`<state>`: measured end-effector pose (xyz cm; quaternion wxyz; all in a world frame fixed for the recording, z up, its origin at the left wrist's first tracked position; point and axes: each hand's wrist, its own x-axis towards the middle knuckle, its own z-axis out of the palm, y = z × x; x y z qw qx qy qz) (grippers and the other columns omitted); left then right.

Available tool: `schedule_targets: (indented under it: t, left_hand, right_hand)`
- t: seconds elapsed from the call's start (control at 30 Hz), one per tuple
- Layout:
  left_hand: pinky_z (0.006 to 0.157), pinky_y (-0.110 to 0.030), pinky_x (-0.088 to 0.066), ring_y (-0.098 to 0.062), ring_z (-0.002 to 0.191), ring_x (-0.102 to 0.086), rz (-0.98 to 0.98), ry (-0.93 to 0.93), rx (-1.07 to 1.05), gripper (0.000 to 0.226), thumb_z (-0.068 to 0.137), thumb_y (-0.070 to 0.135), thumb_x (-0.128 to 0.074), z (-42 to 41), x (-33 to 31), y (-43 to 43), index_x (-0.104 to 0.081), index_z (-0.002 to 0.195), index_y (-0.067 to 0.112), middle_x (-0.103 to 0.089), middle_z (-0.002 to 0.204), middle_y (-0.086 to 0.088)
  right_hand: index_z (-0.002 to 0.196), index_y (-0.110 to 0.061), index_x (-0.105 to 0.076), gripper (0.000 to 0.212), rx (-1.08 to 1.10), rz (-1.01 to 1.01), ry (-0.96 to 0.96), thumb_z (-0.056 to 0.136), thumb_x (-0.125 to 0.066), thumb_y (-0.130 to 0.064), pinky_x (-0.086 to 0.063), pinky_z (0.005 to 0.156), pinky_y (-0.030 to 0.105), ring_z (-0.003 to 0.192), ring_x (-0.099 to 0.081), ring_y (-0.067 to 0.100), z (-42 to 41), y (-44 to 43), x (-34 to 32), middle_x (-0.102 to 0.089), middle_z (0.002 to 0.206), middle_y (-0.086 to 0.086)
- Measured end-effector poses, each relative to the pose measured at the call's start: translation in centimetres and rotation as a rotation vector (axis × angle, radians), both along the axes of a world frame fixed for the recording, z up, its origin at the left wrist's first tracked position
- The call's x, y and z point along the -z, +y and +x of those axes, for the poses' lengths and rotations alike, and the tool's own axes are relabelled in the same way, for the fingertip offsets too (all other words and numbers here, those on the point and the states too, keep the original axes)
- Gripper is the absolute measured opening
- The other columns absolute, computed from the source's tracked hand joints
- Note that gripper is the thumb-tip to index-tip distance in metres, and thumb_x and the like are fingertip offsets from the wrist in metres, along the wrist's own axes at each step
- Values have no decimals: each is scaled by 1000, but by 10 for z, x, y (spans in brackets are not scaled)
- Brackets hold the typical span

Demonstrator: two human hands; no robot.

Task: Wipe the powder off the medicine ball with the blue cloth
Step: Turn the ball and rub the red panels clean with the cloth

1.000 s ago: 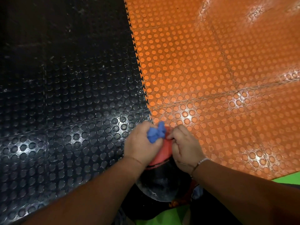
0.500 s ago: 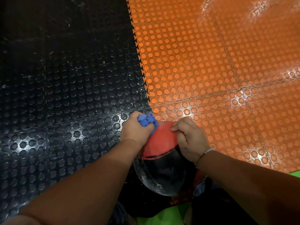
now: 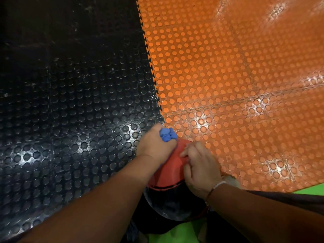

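Open mats (image 3: 228, 76) ahead, blue cloth (image 3: 167, 135) on medicine ball (image 3: 172, 165), far edge

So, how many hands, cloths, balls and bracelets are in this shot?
Hands: 2, the left hand and the right hand
Blue cloth: 1
Medicine ball: 1
Bracelet: 1
Total: 5
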<state>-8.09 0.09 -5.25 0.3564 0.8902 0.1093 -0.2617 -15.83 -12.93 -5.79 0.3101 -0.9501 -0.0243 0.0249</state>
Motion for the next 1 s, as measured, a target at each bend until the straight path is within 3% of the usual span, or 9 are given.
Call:
schedule_targets:
  t: [0.17, 0.3, 0.37, 0.43, 0.5, 0.57, 0.67, 0.8, 1.0]
  left_hand:
    - [84, -23, -30, -14, 105, -45, -333, 302, -201, 43, 93, 52, -48, 5, -35, -6, -50, 120, 19, -49, 113, 3]
    - [89, -15, -31, -16, 125, -40, -592, 287, -226, 35, 104, 22, -29, -6, -55, 3, -52, 128, 12, -50, 131, -3]
    - [98, -7, -22, -8, 135, -31, -618, 267, -93, 41, 103, 17, -31, -12, -62, -5, -39, 143, 15, -37, 147, 4]
    - [96, -5, -29, -1, 124, -41, -669, 179, -100, 49, 95, 20, -44, -24, -64, -3, -39, 143, 24, -42, 139, 9]
    - [105, -16, -28, 0, 123, -39, -507, -33, -185, 63, 80, 31, -45, -45, -51, 2, -39, 142, 27, -40, 142, 6]
    - [114, -27, -20, -13, 136, -29, -177, -146, -246, 76, 75, 47, -44, -64, -39, 1, -33, 145, 19, -27, 151, -3]
    - [117, -43, -7, -23, 143, -19, 158, 31, -43, 103, 72, 77, -49, -83, -27, -6, -17, 150, 18, -15, 156, -6]
    - [116, -46, 1, -20, 140, -25, 229, 80, 148, 114, 58, 86, -53, -72, -16, 0, -17, 149, 28, -24, 152, 0]
    - [116, -49, 8, -14, 138, -31, 240, 79, 400, 114, 58, 85, -55, -47, -19, 24, -18, 149, 28, -31, 151, 5]
  right_hand:
    - [104, -14, -55, 49, 326, 25, 117, 67, -33, -37, -41, 83, 39, 97, -52, 26, -8, 8, -2, -48, 100, 1]
    - [134, -29, -37, 72, 415, 286, 203, 70, -37, -62, -37, 99, 45, 118, -44, 17, -4, 6, -9, -45, 123, -5]
    - [131, -50, -32, 65, 363, 376, 222, 70, -41, -71, -35, 101, 48, 121, -43, 15, 1, 7, -12, -46, 131, -8]
    - [114, -54, -43, 55, 342, 416, 290, 65, -46, -80, -39, 97, 52, 113, -52, 19, 11, 11, -11, -56, 120, -9]
    - [96, -38, -53, 46, 331, 425, 376, 64, -59, -70, -47, 86, 50, 95, -59, 21, 22, 16, -17, -63, 98, -7]
    - [84, -26, -57, 21, 519, 622, 403, 72, -70, -37, -52, 75, 41, 80, -60, 22, 33, 16, -23, -63, 83, -4]
    - [80, -23, -55, 21, 860, 842, 332, 71, -64, -6, -46, 66, 32, 76, -57, 22, 48, -7, -29, -59, 77, 1]
    - [95, -22, -41, 38, 772, 653, 371, 70, -65, -5, -47, 71, 37, 71, -54, 21, 63, -34, -37, -52, 79, 1]
    - [88, -6, -64, 25, 846, 572, 255, 65, -70, -12, -53, 71, 38, 74, -63, 26, 95, -64, -52, -63, 75, 7]
